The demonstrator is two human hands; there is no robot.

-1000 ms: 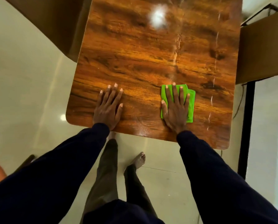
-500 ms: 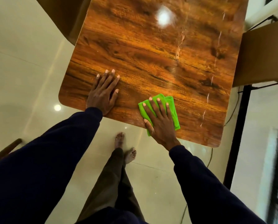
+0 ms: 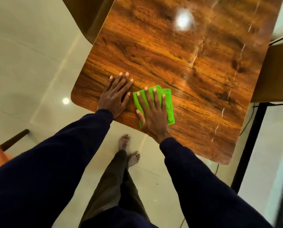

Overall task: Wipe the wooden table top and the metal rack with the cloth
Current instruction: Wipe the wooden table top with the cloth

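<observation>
**Flat palm on folded cloth, near the bench's front edge**

The right grip (image 3: 154,112) lies spread and flat, fingers straight, pressing the folded green cloth (image 3: 169,102) onto the wooden bench (image 3: 195,71) near its front edge. It is clamped on nothing, just bearing down so the whole pad can drag across the surface. The left grip (image 3: 114,96) rests just beside it, fingers likewise straight and flat on bare wood, holding nothing. It looks placed there to steady the person, or the bench, against the push. Farther out, pale streaks (image 3: 235,74) run down the right side of the top, which suggests that part is not yet wiped. A cardboard box (image 3: 275,71) sits at the right edge, with a black upright (image 3: 250,142) below it — whether this belongs to the metal rack I cannot tell.
</observation>
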